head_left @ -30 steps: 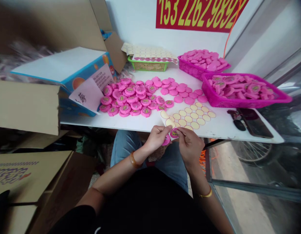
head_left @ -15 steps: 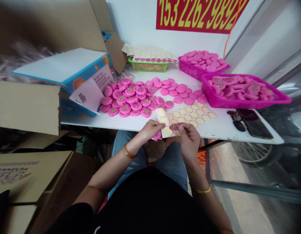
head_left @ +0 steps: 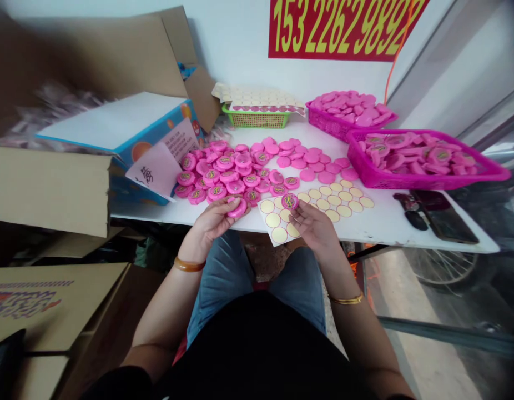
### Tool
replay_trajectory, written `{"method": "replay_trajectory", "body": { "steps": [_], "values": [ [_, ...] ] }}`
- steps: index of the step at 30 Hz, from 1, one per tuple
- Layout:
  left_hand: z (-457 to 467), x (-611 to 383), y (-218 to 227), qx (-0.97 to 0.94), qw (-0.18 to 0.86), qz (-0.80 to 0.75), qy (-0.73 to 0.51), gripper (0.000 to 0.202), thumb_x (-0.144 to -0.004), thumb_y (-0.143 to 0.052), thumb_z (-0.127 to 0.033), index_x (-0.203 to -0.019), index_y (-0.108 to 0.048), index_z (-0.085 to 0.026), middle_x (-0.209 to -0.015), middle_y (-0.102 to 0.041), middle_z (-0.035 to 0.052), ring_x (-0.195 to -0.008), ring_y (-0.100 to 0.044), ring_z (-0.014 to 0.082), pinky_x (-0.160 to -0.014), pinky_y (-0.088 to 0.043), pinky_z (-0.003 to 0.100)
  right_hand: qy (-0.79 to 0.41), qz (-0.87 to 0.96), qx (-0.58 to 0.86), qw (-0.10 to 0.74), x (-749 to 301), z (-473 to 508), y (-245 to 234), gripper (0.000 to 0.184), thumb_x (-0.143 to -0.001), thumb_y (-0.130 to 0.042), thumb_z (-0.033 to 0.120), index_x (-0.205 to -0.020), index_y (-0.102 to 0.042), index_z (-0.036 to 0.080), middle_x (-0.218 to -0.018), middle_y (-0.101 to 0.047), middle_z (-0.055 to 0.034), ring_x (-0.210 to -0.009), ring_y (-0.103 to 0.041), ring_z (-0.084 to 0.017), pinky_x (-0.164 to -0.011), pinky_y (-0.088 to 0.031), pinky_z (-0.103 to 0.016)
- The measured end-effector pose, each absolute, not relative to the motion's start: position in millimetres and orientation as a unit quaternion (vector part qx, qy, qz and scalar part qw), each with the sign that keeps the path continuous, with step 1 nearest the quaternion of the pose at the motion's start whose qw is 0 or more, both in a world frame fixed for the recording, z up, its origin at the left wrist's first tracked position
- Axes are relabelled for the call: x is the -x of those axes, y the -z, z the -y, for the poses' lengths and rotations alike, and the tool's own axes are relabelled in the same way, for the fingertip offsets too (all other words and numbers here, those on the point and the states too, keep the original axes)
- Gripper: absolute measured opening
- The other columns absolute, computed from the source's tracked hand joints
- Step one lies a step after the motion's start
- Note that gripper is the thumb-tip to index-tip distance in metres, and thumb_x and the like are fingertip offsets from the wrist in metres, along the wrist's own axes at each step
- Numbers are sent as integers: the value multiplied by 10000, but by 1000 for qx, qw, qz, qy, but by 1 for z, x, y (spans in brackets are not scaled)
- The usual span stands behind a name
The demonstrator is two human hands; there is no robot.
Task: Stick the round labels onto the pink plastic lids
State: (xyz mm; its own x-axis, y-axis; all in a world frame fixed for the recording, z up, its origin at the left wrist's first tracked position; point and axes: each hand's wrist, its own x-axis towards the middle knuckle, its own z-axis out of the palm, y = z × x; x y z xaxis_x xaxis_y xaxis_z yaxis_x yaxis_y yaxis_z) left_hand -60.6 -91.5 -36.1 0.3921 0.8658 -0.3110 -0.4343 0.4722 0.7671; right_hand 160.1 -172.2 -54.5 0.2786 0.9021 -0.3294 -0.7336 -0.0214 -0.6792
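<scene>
At the front edge of a white table (head_left: 377, 230), close work on pink cases

Left hand (head_left: 213, 221): cupped, fingers curled around a round pink case (head_left: 237, 207), no label on its visible face, held just over the table edge. Right hand (head_left: 315, 226): raised, fingertips pinching a labelled pink case (head_left: 289, 201), printed face up, just above a cut strip of cream round stickers (head_left: 278, 219). That strip lies between the hands and juts past the table edge. A larger sticker sheet (head_left: 336, 197) lies just right of it, on the tabletop.

Farther along the table, a heap of labelled cases (head_left: 215, 175) sits beside a spread of unlabelled cases (head_left: 307, 166). Behind them: two magenta plastic baskets (head_left: 432, 181) (head_left: 327, 125), both filled with pink cases, and a green plastic basket (head_left: 255, 120) under stacked sticker sheets. A phone (head_left: 444, 219) lies near the right edge. Amber bangle (head_left: 189, 265) on the left wrist.
</scene>
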Motion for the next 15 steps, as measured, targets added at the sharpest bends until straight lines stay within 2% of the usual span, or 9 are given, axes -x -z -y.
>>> {"method": "replay_trajectory", "body": {
  "steps": [3, 6, 10, 15],
  "values": [
    [96, 50, 40, -269, 803, -342, -407, 102, -859, -537, -69, -876, -630, -107, -825, -673, 60, -764, -665, 140, -766, -587, 324, -597, 103, 397, 690, -161, 170, 50, 157, -610, -805, 206, -739, -716, 189, -706, -710, 23, -691, -629, -87, -714, -521, -228],
    [98, 31, 40, -211, 843, -287, -402, 163, -922, -494, -221, -911, -617, -114, -800, -650, 64, -688, -621, 105, -645, -557, 224, -580, 121, 409, 694, -160, 170, 43, 177, -593, -821, 208, -729, -707, 200, -719, -710, 24, -682, -623, -87, -709, -517, -230],
    [96, 11, 35, -161, 909, -205, -326, 438, -943, -384, -446, -829, -602, -84, -673, -561, 70, -535, -501, 74, -443, -431, 150, -559, 140, 427, 697, -158, 173, 38, 188, -579, -833, 241, -687, -681, 217, -744, -707, 22, -672, -616, -95, -668, -519, -238],
    [94, 0, 35, -217, 933, -183, -220, 471, -893, -362, -488, -829, -609, -92, -652, -557, 80, -415, -363, 58, -309, -226, 158, -524, 159, 437, 714, -157, 179, 36, 215, -562, -846, 241, -680, -669, 215, -628, -643, 58, -539, -541, -59, -570, -486, -211]
  ]
}}
